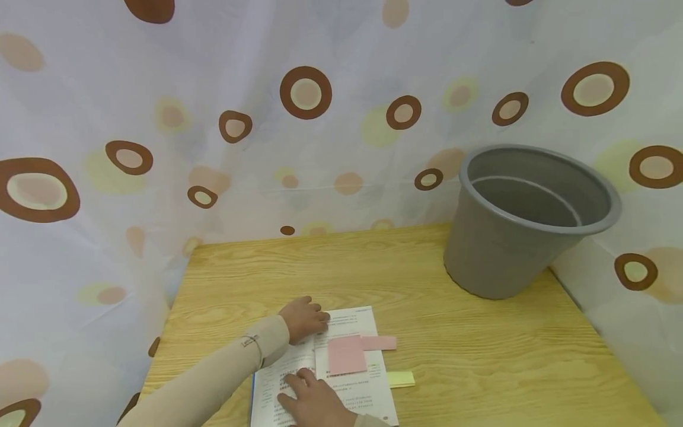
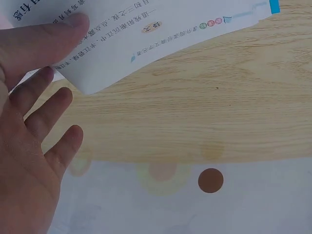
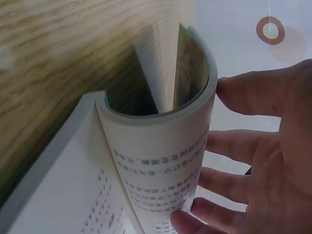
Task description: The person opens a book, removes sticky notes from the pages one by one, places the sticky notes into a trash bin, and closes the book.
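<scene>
A printed book point(image 1: 357, 320) lies spread on the wooden table. A square pink sticky note point(image 1: 347, 356) is on its right-hand page, and a pink strip point(image 1: 381, 343) sticks out past the edge. My left hand point(image 1: 303, 320) is at the book's top; in the left wrist view its thumb lies on a page point(image 2: 105, 63) with a finger behind it, pinching the corner. Lower on the book is my right hand point(image 1: 320, 404). In the right wrist view, its extended thumb and fingers touch the outside of a bent sheaf of pages point(image 3: 156, 151).
Yellow sticky strips point(image 1: 401, 379) project from the book's right side. A large grey bucket point(image 1: 491, 255) stands at the table's back right corner. Behind and beside the wooden table point(image 1: 320, 267) hangs a white sheet point(image 1: 341, 148) patterned with brown rings.
</scene>
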The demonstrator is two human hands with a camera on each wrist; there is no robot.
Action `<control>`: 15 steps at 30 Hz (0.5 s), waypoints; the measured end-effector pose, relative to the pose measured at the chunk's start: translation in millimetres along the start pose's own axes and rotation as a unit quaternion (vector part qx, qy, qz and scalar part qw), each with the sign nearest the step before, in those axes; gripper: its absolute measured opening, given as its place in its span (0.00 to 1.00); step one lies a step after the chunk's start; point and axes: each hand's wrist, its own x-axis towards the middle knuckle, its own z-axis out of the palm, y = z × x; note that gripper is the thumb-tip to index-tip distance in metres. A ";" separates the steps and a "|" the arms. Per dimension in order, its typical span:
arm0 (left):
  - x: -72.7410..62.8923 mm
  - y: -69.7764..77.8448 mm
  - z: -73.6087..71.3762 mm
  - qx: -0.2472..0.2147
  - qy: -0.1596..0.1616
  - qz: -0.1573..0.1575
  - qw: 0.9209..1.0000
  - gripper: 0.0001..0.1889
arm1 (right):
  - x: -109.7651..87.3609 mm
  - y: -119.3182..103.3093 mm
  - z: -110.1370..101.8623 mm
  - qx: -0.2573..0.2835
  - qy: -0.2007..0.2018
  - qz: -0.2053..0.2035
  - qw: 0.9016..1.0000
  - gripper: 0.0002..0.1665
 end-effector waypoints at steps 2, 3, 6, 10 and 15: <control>0.8 -0.3 2.9 0.004 -0.005 0.000 1.000 0.17 | 0.2 -1.4 2.5 0.003 0.020 -0.021 1.000 0.33; 1.2 -0.6 4.4 0.009 -0.005 0.001 1.000 0.17 | 0.1 -1.8 3.5 0.004 0.024 -0.027 0.999 0.35; 1.9 -0.5 8.0 0.027 0.000 0.005 1.000 0.16 | -0.7 -2.2 5.9 0.012 0.032 -0.034 0.999 0.34; 3.2 3.2 11.9 0.038 0.011 0.002 0.999 0.18 | -2.8 -0.9 8.9 0.014 0.034 -0.033 0.999 0.33; 6.5 10.8 14.4 0.051 0.000 -0.009 0.999 0.21 | -8.1 0.5 12.1 0.028 0.050 -0.033 0.998 0.32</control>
